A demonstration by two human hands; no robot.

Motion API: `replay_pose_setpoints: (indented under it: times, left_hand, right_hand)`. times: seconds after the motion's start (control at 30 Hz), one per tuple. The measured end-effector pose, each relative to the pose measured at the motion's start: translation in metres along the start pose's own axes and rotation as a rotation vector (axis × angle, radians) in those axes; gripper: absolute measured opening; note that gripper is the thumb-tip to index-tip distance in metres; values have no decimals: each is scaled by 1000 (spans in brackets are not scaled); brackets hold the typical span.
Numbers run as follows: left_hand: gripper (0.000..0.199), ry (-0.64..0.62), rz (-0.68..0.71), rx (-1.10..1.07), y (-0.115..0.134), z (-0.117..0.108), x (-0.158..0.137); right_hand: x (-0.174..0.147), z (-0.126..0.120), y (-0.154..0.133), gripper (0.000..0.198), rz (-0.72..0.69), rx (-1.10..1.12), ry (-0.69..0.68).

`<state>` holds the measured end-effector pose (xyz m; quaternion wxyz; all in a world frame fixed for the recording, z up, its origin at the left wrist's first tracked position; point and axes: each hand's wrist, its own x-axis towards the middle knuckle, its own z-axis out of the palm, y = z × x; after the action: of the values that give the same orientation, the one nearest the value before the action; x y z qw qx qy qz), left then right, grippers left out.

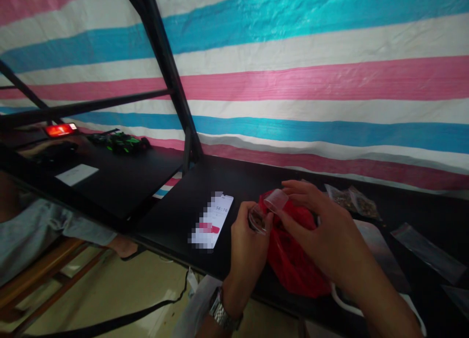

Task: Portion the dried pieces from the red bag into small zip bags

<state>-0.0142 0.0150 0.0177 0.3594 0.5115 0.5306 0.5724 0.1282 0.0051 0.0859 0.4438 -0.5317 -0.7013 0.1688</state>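
Note:
My left hand [249, 240], with a metal-band watch [221, 308] on its wrist, is closed around a small clear plastic bag [257, 220]. Its mouth gapes, and something brown shows inside. Between the thumb and fingers of my right hand [315, 211] is a small clear plastic cup [276, 200], tilted beside the bag's mouth. Whether the two touch, I cannot tell. Right under my hands a crumpled red plastic bag [293, 262] sits at the front edge of the black table [172, 225]; its contents are hidden.
A lit phone [214, 223] lies left of my hands. Behind my right hand are small bags of brown bits [353, 201]; flat clear bags [428, 252] and a pale tray [381, 255] lie rightward. A metal post [168, 69] rises at left. Another person [32, 235] sits beyond, near a green toy car [126, 142].

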Motion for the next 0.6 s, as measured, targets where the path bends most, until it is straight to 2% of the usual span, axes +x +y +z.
replay_pose_setpoints:
  times: [0.1,0.23,0.3,0.4,0.47,0.53,0.6]
  left_hand:
    - [16,19,26,13,2,2,1]
    - [18,56,42,-4,6,0,5]
    - [20,157,64,-19,15,-6,4]
    - [24,365,118,-26,39,-18,-8]
    - [23,428,141,18,57,-22,-21]
    - [20,341,142,64,67,-20,-35]
    - [18,136,149,96,64,-10,-43]
  right_hand:
    - [4,-9,11,42,110,45,-1]
    - [5,-11,34,34,169,-43,-153]
    - [2,-9,45,35,169,-133,-229]
    - [-2,-5,57,40,173,-275,-268]
    - [-3,-1,60,42,185,-352,-288]
    - [-2,3,61,41,203,-406,-308]
    - [0,7,62,42,220,-429,-320]
